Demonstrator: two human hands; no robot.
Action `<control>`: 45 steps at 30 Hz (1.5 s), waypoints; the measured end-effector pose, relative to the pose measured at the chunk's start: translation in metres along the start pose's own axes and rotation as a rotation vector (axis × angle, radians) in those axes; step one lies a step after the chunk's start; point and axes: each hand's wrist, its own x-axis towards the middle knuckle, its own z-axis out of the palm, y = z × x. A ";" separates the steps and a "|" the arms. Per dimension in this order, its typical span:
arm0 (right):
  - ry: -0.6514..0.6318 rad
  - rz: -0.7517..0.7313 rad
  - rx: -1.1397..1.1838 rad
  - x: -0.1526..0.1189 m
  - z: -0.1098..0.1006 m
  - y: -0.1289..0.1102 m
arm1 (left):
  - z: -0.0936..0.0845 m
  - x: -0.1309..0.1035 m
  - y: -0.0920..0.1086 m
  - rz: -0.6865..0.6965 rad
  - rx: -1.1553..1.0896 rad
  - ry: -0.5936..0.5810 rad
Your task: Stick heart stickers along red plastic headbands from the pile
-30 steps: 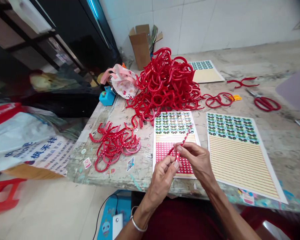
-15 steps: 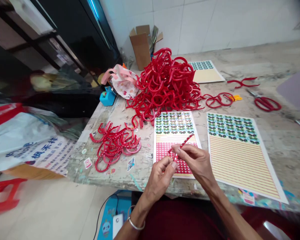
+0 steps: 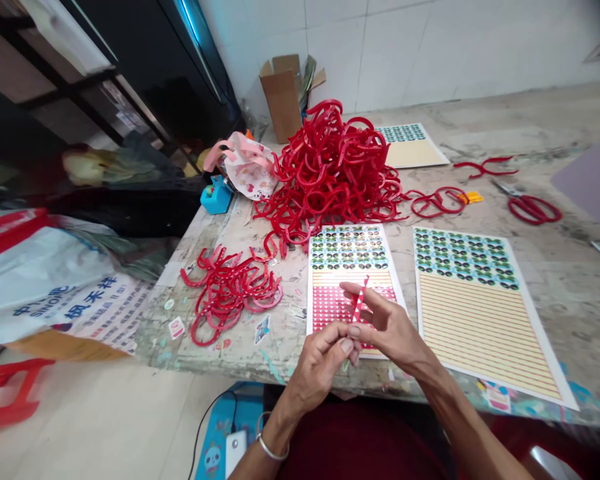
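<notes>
Apparently at the step of steadying and lining up a slim red strip dotted with white [image 3: 361, 305], held near-upright above the red-patterned lower part of a glossy, white-bordered printed sheet [image 3: 325, 303] on the worn, paint-flecked desk [image 3: 285, 343]. Pinched, by the look of it, at the lower end in the left hand [image 3: 320, 365], with contact hidden by fingertips; flanked by the loosely spread fingers of the right hand [image 3: 393, 328], with no telling whether gripped there too. Well apart from a loose pile of curved red bands [image 3: 236, 288] and a taller red tangle [image 3: 335, 167] beyond. Next, seemingly calling for a firm left pinch and a light right-hand touch along the free upper end.
</notes>
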 end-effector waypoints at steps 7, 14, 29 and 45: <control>0.022 0.034 0.047 -0.002 0.001 -0.004 | -0.002 0.002 0.011 0.018 0.169 -0.027; -0.015 -0.008 0.120 -0.006 0.005 -0.004 | 0.003 -0.002 0.006 -0.019 0.170 0.010; -0.022 0.081 0.198 -0.008 0.003 -0.010 | -0.003 -0.005 -0.007 0.034 0.251 0.029; -0.029 0.013 0.064 -0.013 0.009 -0.016 | -0.002 -0.008 -0.005 0.206 0.459 0.108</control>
